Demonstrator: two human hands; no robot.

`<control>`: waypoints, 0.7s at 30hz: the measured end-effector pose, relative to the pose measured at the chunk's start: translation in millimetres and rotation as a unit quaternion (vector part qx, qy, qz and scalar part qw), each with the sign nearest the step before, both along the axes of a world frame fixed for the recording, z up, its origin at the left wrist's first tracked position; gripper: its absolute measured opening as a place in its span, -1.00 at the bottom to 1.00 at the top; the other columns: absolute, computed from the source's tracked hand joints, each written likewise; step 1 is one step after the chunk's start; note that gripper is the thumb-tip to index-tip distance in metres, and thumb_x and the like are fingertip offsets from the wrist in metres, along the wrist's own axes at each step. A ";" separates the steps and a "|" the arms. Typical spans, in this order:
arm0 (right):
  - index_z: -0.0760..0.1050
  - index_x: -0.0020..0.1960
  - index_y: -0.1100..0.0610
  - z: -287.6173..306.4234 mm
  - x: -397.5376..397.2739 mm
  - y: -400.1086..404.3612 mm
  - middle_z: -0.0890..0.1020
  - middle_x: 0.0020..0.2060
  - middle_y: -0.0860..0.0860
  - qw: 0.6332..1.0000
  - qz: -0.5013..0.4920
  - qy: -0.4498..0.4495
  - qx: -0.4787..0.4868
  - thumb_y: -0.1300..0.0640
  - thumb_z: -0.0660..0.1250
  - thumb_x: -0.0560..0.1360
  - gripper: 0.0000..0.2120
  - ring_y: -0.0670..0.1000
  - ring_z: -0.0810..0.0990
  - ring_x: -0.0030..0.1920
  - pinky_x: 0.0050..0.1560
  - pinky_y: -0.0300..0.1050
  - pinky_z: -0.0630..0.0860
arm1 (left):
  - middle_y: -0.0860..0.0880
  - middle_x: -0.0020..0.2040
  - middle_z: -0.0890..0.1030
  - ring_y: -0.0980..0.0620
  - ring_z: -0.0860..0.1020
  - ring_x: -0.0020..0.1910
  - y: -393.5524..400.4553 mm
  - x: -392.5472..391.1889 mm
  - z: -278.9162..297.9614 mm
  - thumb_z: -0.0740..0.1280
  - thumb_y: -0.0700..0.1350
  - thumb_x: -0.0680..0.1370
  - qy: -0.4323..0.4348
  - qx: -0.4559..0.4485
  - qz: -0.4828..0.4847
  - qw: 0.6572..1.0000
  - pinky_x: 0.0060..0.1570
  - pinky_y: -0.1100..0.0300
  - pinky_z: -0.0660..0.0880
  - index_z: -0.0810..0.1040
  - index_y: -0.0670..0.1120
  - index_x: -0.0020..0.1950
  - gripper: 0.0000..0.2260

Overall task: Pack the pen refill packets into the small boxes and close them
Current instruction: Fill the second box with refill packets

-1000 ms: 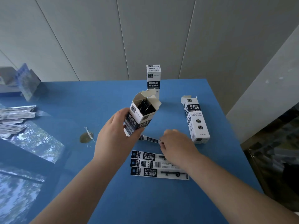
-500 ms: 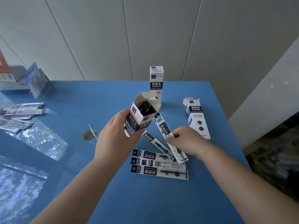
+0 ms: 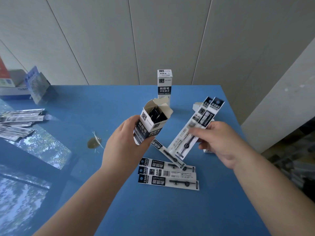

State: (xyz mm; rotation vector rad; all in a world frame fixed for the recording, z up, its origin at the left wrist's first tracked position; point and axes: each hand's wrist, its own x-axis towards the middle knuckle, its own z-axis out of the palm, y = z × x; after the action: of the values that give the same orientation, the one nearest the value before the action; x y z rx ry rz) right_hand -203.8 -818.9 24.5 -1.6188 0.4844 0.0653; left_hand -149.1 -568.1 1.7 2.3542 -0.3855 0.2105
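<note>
Partly hidden behind the left hand (image 3: 126, 147), the open refill box (image 3: 150, 124) is gripped round its lower half, so its bottom end cannot be seen; the top flaps stand open and dark packets show inside, though how many is hard to tell. Just right of those fingers, the right hand (image 3: 219, 142) pinches two refill packets (image 3: 196, 128) held together and tilted, their upper ends rising above the fingertips and their lower ends hanging below the thumb. These packets cover most of a lying box (image 3: 197, 105), of which only a top corner and a small bit under the right palm show. Below both hands, three packets (image 3: 167, 175) lie side by side on the blue table (image 3: 153, 210), and a fourth, slanted packet (image 3: 167, 155) runs from under the left fingertips onto that row. Beyond the fingers, a closed upright box (image 3: 164, 86) stands near the table's far edge. Far left of the left hand, a heap of shiny packets (image 3: 18, 123) is cut off by the frame edge and blurred. A small brownish object (image 3: 94, 142) left of the left wrist is unclear.
</note>
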 end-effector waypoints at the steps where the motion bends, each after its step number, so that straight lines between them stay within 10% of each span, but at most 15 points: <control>1: 0.69 -0.05 0.16 9.0 -2.4 -1.1 0.78 -0.13 0.05 0.999 -0.003 -0.019 0.033 0.15 0.49 0.52 -0.92 -0.13 0.63 -0.36 -0.38 -0.25 0.50 | 0.29 0.10 0.55 0.15 0.54 0.06 0.0 0.0 -0.3 0.48 0.14 0.45 0.000 0.002 -0.001 1.000 -0.04 0.12 0.52 0.35 0.28 0.24 -0.55; 8: 0.69 -0.09 0.16 56.1 4.8 4.9 0.77 -0.11 0.13 0.988 -0.011 -0.148 0.051 0.19 0.40 0.58 -0.88 0.02 0.75 -0.14 -0.29 -0.26 0.61 | 0.34 0.04 0.50 0.20 0.53 0.00 -2.4 1.4 -3.2 0.49 0.18 0.44 -0.007 0.022 -0.008 1.000 -0.19 0.40 0.35 0.34 0.29 0.25 -0.53; 21: 0.67 -0.10 0.14 53.1 28.7 39.2 0.76 -0.27 0.08 0.968 -0.073 -0.187 -0.149 -0.06 0.39 0.40 -0.72 0.23 0.74 -0.22 -0.13 0.30 0.67 | 0.19 0.12 0.59 0.08 0.55 0.06 -15.3 -0.3 0.1 0.50 0.08 0.45 -0.060 0.076 -0.041 0.994 -0.13 0.20 0.42 0.38 0.16 0.30 -0.51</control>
State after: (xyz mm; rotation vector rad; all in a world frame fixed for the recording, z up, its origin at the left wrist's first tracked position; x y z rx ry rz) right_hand -175.0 -779.8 77.6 -1.8310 0.3274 -0.4363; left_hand -149.4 -583.4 1.8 2.4761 -0.5738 0.2938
